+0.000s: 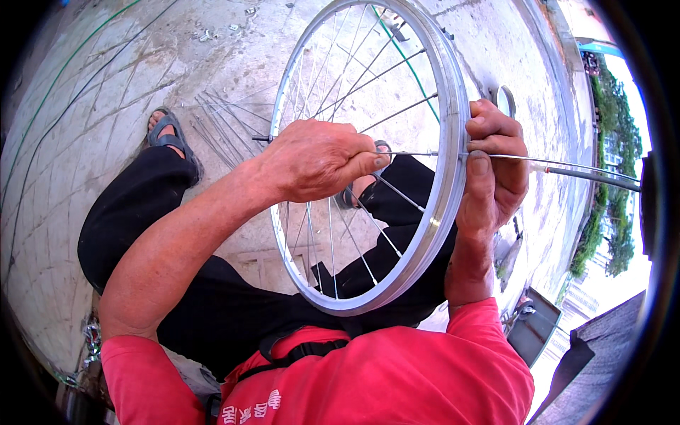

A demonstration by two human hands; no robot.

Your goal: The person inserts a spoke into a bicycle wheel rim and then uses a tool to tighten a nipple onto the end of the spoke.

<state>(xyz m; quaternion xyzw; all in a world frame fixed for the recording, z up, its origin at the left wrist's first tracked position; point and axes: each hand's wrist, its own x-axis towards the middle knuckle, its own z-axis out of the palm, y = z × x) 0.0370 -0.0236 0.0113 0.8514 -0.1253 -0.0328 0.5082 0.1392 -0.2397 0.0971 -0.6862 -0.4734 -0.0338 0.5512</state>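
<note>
A silver bicycle wheel stands tilted above my lap, its thin spokes running in from the rim. My left hand reaches across the spokes and pinches one spoke between thumb and fingers, short of the rim. On the rim's outer side, my right hand has its thumb and curled fingers closed around a thin metal rod, which meets the rim in line with that spoke. A black axle end shows beside my left wrist; my hand hides most of the hub.
Loose spokes lie on the concrete floor beyond the wheel. A green cable and a dark cable cross the floor at left. A round ring-shaped thing is beyond my right hand. A grey panel stands at lower right.
</note>
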